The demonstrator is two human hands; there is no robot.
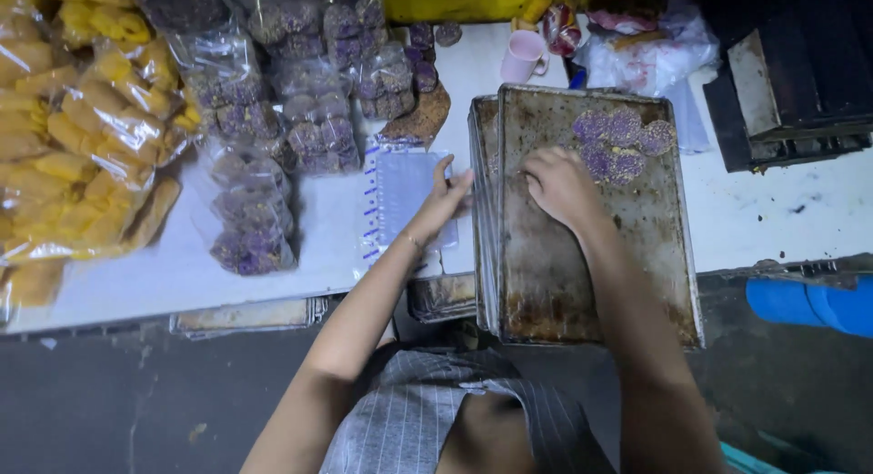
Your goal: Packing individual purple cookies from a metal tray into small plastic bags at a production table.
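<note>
Person, seen from above: both arms bare to the shoulder, no sleeves. Left hand point(443, 201) and right hand point(561, 185) bare, ungloved; thin bracelet at the left wrist. Garment: grey fabric with fine pale pinstripes, loosely draped at the torso.
</note>
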